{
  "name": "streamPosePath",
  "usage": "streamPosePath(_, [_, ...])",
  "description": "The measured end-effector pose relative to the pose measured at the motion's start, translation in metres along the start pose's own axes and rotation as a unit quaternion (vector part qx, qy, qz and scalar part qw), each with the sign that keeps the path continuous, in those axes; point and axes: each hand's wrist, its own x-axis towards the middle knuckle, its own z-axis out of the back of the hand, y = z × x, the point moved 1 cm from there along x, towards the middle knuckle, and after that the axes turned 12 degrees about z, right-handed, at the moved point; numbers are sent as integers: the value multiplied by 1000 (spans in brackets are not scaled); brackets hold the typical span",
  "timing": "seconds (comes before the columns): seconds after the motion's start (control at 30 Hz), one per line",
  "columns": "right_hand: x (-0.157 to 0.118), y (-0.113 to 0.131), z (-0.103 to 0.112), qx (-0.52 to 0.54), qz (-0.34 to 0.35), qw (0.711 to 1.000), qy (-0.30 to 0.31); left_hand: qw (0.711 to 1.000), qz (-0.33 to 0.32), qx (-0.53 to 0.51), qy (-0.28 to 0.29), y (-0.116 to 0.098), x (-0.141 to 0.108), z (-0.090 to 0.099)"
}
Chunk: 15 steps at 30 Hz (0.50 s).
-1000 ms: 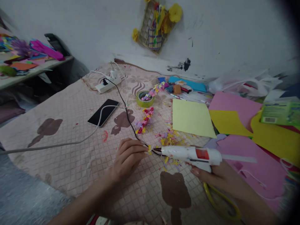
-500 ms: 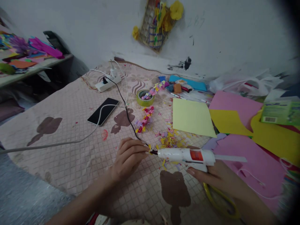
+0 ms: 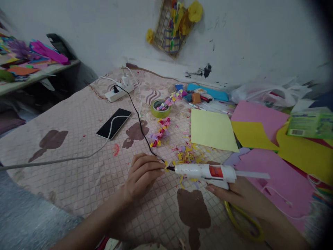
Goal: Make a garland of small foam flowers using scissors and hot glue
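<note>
My right hand (image 3: 240,196) is wrapped round the handle of a white hot glue gun (image 3: 194,169), its clear glue stick (image 3: 252,174) sticking out of the back. The dark nozzle (image 3: 170,168) points left and meets the fingertips of my left hand (image 3: 145,173). Those fingers are pinched on a small piece with yellow paper bits (image 3: 167,164); most of it is hidden. Just beyond the gun lies a heap of tiny yellow and pink paper cuttings (image 3: 191,154). Yellow-handled scissors (image 3: 244,224) lie beneath my right wrist.
Farther back lie a strand of coloured paper bits (image 3: 160,133), a tape roll (image 3: 158,113) and a phone (image 3: 113,124). Cables run from a power strip (image 3: 118,93) across the tablecloth. To the right are a pale yellow sheet (image 3: 213,130) and pink paper (image 3: 275,184).
The glue gun's rear and my right hand have shifted very slightly left, and the whole view has drifted a little. The nozzle stays at my left fingertips.
</note>
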Motion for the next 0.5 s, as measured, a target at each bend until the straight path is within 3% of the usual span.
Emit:
streamPosePath(0.3, [-2, 1, 1, -21, 2, 1000, 5, 1000, 4, 7, 0, 2, -3, -1])
streamPosePath(0.5, [-6, -1, 1, -14, 4, 999, -37, 1000, 19, -2, -18, 3, -4, -1])
